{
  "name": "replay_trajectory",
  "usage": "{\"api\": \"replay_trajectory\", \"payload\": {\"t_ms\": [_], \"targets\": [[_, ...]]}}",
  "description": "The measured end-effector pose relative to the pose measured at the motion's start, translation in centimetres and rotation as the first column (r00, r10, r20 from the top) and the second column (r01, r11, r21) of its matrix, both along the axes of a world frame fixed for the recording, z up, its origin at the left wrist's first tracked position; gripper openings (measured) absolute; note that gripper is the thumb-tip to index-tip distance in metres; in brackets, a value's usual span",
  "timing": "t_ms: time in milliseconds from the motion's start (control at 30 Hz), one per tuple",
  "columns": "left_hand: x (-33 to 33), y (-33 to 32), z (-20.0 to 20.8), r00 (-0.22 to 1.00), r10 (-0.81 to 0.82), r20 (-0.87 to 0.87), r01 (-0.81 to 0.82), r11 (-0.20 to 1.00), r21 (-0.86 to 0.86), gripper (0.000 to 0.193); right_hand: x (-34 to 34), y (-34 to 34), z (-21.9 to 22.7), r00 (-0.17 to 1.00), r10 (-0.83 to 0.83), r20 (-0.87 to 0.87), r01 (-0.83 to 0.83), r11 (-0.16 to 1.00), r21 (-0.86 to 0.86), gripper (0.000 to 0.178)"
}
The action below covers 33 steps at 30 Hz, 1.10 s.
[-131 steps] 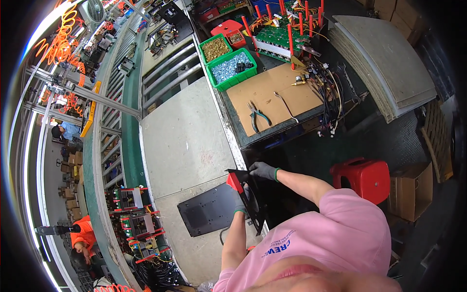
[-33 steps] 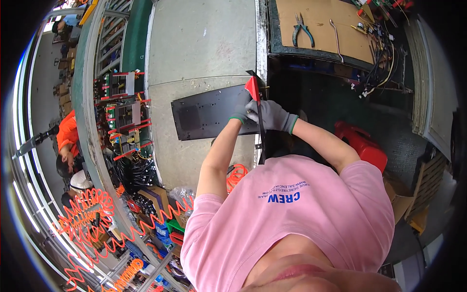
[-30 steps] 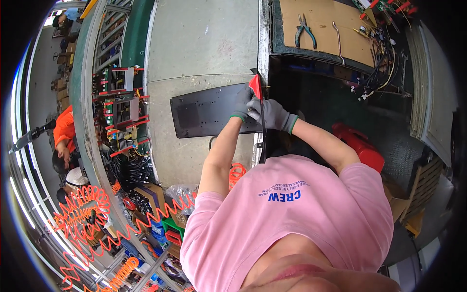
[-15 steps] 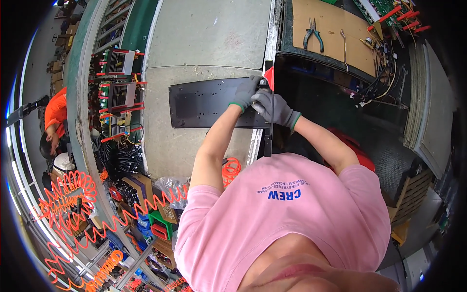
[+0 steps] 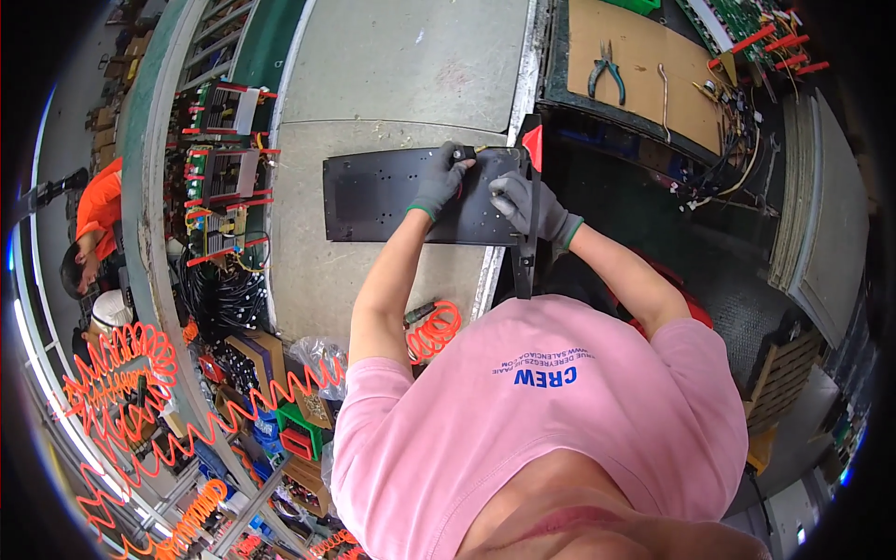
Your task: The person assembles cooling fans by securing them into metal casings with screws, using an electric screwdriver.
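Two hands in grey gloves with green cuffs work above a flat, dark metal plate [image 5: 373,201], which has small holes and lies on the long bench with grey top [image 5: 401,79]. The plate is below the fingers of both hands and extends to the left of them.

The left hand [image 5: 436,184] is over the upper part of the plate. Its fingers are closed around a small black part [image 5: 465,153], near the plate's far edge. The right hand [image 5: 537,210] is at the plate's right end, with its fingers bent inward; I cannot tell whether they hold something small. Between these fingers and the fingers of the left hand there is a gap, where the plate is visible.

One narrow black metal panel [image 5: 524,266], seen nearly edge-on, crosses in front of the right hand. A red triangular piece [image 5: 533,147] is at its upper end, just beyond the right fingers.

Farther away, ahead and to the right of the fingers, a brown cardboard sheet [image 5: 644,51] carries pliers with teal handles [image 5: 607,77] and a thin metal rod [image 5: 665,103]. Nearer to the body than the left fingers, an orange coiled hose [image 5: 436,334] lies close to the pink shirt [image 5: 579,420].
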<state>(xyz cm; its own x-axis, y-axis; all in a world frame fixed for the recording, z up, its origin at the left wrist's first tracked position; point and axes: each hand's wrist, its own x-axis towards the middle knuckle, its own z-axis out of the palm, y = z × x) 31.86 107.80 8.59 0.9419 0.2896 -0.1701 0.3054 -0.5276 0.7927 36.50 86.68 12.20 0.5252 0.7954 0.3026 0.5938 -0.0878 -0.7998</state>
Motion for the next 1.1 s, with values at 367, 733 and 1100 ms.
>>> {"api": "replay_trajectory", "payload": {"t_ms": [367,733,1100], "targets": [[-6.4,-1.1,11.3,0.888,0.372,0.272,-0.105,0.737,-0.667,0.027,-1.3,-6.0,2.6,0.859,-0.431,-0.278,0.441,0.897,-0.027,0.017],[-10.4,-5.1,20.0,0.823,0.407,0.396,-0.107,0.796,-0.595,0.037,2.7,-1.9,22.6,0.918,0.135,0.374,-0.155,0.988,0.022,0.020],[-14.1,-7.8,23.0,0.835,0.392,0.385,-0.089,0.788,-0.609,0.038,-1.4,1.7,24.3,0.815,0.440,0.377,-0.461,0.886,-0.038,0.018]]}}
